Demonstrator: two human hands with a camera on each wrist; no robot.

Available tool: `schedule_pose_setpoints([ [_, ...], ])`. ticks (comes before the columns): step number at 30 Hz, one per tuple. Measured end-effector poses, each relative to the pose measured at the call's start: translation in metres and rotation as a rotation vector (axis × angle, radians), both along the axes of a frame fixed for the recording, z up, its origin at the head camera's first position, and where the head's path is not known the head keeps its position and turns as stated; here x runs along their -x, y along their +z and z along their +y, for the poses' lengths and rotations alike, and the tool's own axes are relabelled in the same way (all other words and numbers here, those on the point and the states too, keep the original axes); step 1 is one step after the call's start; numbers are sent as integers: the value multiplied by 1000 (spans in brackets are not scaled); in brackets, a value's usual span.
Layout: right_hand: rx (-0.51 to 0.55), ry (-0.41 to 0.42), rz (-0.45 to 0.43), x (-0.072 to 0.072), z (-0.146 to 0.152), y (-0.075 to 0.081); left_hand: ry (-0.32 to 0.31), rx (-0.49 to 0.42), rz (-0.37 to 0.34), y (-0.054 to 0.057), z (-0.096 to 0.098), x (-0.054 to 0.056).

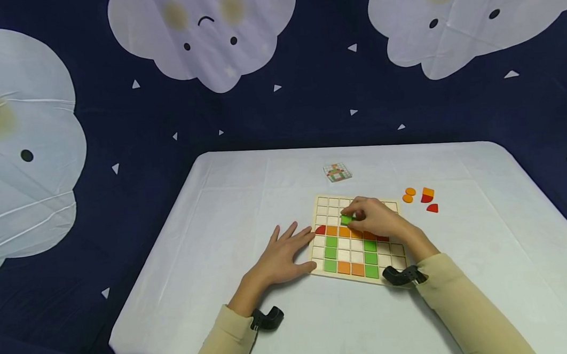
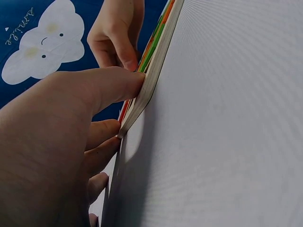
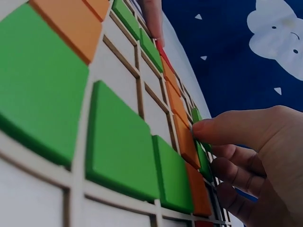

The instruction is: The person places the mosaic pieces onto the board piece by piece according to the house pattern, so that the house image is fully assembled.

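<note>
A wooden grid board (image 1: 321,211) lies on the table, holding orange and green square tiles and a red rounded piece (image 1: 320,230) at the left of one row. Over its upper middle, my right hand (image 1: 381,218) pinches a green square tile (image 1: 346,219) between thumb and fingers, just above the orange row (image 1: 332,230). My left hand (image 1: 282,256) lies at the board's left side with fingers spread. Its thumb (image 2: 128,85) and some fingertips touch the board edge (image 2: 154,78) in the left wrist view. The right hand covers part of the board's upper right.
A small pattern card (image 1: 337,172) lies behind the board. To the right are loose orange round pieces (image 1: 410,191), an orange piece (image 1: 428,191) and red rounded pieces (image 1: 432,208). White cloth covers the table (image 1: 236,201); a dark cloud-printed curtain (image 1: 309,111) hangs behind.
</note>
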State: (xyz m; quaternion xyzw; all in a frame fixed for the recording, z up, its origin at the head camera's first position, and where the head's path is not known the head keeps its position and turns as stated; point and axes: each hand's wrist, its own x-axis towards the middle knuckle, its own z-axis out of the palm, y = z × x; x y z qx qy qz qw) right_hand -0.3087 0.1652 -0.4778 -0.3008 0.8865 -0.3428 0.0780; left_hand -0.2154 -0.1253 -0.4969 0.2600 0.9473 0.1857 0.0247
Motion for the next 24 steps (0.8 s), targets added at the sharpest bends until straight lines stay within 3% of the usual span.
schedule_pose_setpoints([
  [12,-20,38,34,0,-3,-2,-3,-2,1,0,0,0],
  [24,17,1,51,-4,2,0,1,-2,-3,2,0,-2],
])
